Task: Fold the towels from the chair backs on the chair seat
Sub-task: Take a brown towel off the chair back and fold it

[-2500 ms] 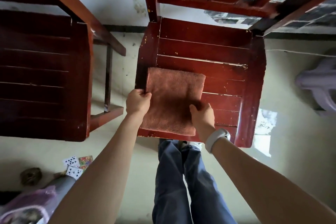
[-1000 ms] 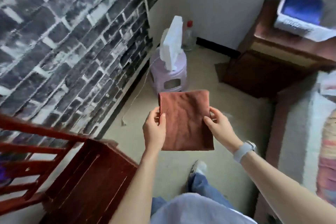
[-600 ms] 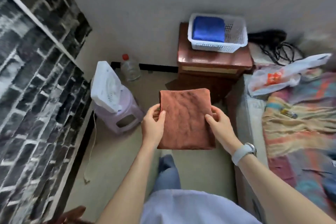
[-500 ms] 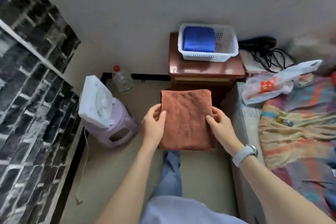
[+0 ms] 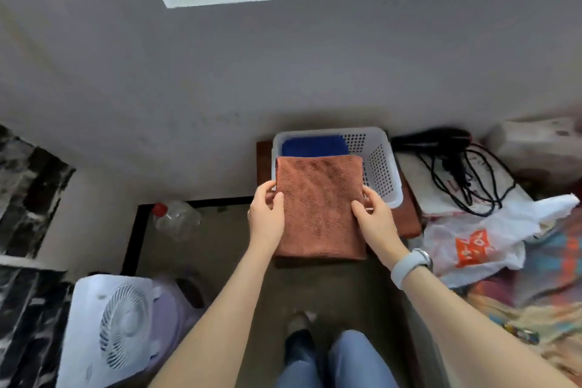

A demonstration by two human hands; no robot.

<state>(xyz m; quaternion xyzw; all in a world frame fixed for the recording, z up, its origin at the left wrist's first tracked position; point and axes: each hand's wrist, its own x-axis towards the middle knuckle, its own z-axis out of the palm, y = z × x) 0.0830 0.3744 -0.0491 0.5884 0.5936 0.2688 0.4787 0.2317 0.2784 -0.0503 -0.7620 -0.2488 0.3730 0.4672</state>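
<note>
The folded rust-brown towel (image 5: 319, 208) hangs in mid-air at the centre of view, its far edge over the white basket (image 5: 382, 167) at 12 o'clock, where a blue towel (image 5: 315, 145) already lies. The left hand (image 5: 267, 219) and right hand (image 5: 374, 224) pinch its side edges, thumbs on top (fingers underneath hidden). It looks light, soft and floppy, so hold both edges to keep the layers from slipping.

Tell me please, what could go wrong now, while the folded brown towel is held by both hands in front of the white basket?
1. The left hand and right hand pinch only the side edges of the brown towel, so the folds may slip open.
2. The white basket already holds a blue towel; a careless drop could rumple it.
3. The basket sits near the front edge of the wooden stand, so a push might shift it.
</note>
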